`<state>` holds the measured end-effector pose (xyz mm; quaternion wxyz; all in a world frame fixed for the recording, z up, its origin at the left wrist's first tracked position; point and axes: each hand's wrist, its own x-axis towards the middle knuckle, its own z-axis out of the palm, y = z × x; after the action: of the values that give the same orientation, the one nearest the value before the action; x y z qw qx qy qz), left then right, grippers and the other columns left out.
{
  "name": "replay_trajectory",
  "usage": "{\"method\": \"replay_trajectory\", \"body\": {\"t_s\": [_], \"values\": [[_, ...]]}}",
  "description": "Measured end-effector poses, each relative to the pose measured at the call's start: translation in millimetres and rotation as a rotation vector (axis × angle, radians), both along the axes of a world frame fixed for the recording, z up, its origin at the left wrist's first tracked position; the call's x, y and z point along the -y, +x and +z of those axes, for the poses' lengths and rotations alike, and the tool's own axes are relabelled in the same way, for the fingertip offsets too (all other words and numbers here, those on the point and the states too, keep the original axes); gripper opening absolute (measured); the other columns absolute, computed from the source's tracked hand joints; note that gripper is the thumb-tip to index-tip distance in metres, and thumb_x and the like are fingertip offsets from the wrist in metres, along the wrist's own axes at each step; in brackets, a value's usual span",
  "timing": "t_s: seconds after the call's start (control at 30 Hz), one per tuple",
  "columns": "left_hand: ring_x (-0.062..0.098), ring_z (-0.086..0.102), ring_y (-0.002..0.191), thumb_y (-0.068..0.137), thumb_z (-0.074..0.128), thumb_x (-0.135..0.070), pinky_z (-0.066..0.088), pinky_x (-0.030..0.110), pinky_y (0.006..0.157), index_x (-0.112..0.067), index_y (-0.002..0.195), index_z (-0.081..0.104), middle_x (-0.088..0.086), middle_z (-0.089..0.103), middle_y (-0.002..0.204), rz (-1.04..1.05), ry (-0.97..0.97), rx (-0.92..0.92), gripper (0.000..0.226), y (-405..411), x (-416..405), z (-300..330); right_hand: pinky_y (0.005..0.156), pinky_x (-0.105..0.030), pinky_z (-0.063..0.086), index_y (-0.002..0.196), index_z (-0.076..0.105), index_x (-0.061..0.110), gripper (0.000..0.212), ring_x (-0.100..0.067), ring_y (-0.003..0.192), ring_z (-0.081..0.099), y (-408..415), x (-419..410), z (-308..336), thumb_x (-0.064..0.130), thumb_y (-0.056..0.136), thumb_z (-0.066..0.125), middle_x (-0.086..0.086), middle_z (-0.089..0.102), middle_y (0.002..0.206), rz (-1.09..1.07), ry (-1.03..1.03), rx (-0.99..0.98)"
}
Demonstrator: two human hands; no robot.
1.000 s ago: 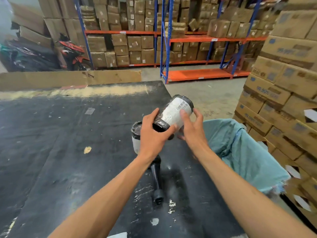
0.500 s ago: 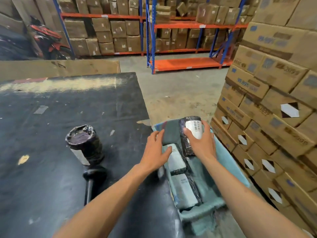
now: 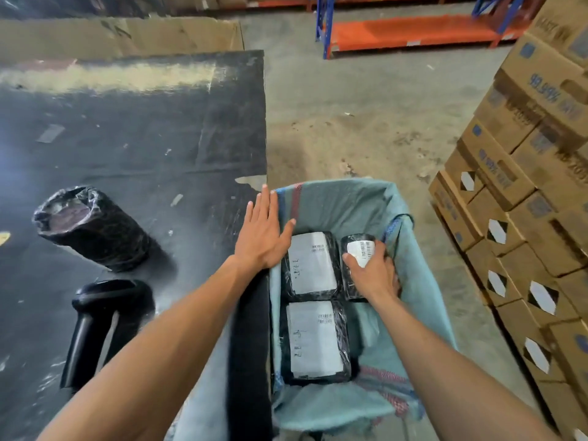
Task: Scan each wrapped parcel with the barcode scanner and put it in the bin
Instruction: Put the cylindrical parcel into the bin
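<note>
My right hand [image 3: 374, 273] grips a black-wrapped cylindrical parcel [image 3: 358, 246] with a white barcode label, low inside the bin [image 3: 343, 202], which is lined with a teal sack. Beside it in the bin lie two flat black-wrapped parcels with white labels, one farther [image 3: 310, 265] and one nearer [image 3: 313, 340]. My left hand [image 3: 262, 233] is flat and open at the table's right edge, over the bin's left rim, holding nothing. Another black-wrapped cylindrical parcel [image 3: 92, 227] lies on the black table [image 3: 127, 138]. The black barcode scanner [image 3: 95, 326] rests on the table near it.
Stacked cardboard cartons [image 3: 525, 186] rise close on the right of the bin. Bare concrete floor [image 3: 350, 122] lies beyond it. An orange and blue shelf rack [image 3: 413, 30] stands at the back. A flat cardboard sheet [image 3: 121, 36] stands behind the table.
My right hand carried the cylindrical parcel from above the table into the bin and lowered it beside the flat parcels. My left hand let go and now rests flat at the bin's rim.
</note>
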<state>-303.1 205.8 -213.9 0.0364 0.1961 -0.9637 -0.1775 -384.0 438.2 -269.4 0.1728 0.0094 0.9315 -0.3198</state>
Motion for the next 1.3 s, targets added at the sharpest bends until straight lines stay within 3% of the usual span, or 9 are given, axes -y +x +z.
{"method": "replay_trajectory", "body": {"t_s": [0.2, 0.43, 0.63, 0.97, 1.07, 1.3], "values": [[0.021, -0.009, 0.157, 0.106, 0.026, -0.047, -0.007, 0.039, 0.127, -0.005, 0.161, -0.006, 0.011, -0.016, 0.169, -0.008, -0.036, 0.0, 0.076, 0, 1, -2, 0.107, -0.051, 0.045, 0.165, 0.019, 0.013, 0.088, -0.048, 0.135, 0.051, -26, 7, -63, 0.052, 0.1, 0.064, -0.032, 0.046, 0.152, 0.038, 0.108, 0.083], [0.018, -0.01, 0.157, 0.101, 0.021, -0.051, -0.008, 0.035, 0.126, -0.004, 0.162, -0.003, 0.009, -0.012, 0.17, -0.007, -0.064, 0.015, 0.08, 1, 0, 1, 0.103, -0.052, 0.047, 0.16, 0.028, 0.014, 0.079, -0.05, 0.13, 0.053, -47, 22, -116, 0.043, 0.099, 0.07, -0.035, 0.048, 0.146, -0.003, 0.075, 0.133], [0.018, -0.007, 0.157, 0.102, 0.024, -0.049, -0.006, 0.035, 0.127, -0.006, 0.162, 0.0, 0.008, -0.008, 0.17, -0.002, -0.095, 0.006, 0.078, 0, 2, -3, 0.119, -0.054, 0.032, 0.166, 0.024, 0.017, 0.084, -0.049, 0.148, 0.032, -44, 25, -145, 0.044, 0.1, 0.069, -0.037, 0.029, 0.16, -0.022, 0.023, 0.09], [0.014, -0.009, 0.157, 0.101, 0.025, -0.048, -0.007, 0.035, 0.127, -0.007, 0.162, -0.001, 0.008, -0.007, 0.17, -0.002, -0.072, 0.0, 0.079, 0, 2, -2, 0.121, -0.058, 0.031, 0.169, 0.014, 0.018, 0.085, -0.043, 0.156, 0.024, -41, 19, -144, 0.06, 0.104, 0.049, -0.026, 0.022, 0.169, 0.043, 0.071, 0.049], [0.015, -0.008, 0.157, 0.1, 0.024, -0.049, -0.006, 0.036, 0.127, -0.007, 0.162, -0.001, 0.008, -0.008, 0.17, -0.003, -0.061, 0.007, 0.079, -1, 2, -2, 0.12, -0.058, 0.034, 0.169, 0.014, 0.019, 0.081, -0.045, 0.155, 0.026, -37, 19, -134, 0.056, 0.106, 0.047, -0.025, 0.018, 0.171, 0.03, 0.063, 0.046], [0.019, -0.007, 0.157, 0.099, 0.023, -0.048, -0.006, 0.039, 0.127, -0.006, 0.162, -0.003, 0.01, -0.01, 0.17, -0.012, -0.047, 0.023, 0.08, 0, 1, 1, 0.122, -0.051, 0.034, 0.169, 0.017, 0.017, 0.069, -0.044, 0.151, 0.036, -17, 7, -95, 0.043, 0.111, 0.044, -0.026, 0.032, 0.167, 0.066, 0.055, 0.032]]}}
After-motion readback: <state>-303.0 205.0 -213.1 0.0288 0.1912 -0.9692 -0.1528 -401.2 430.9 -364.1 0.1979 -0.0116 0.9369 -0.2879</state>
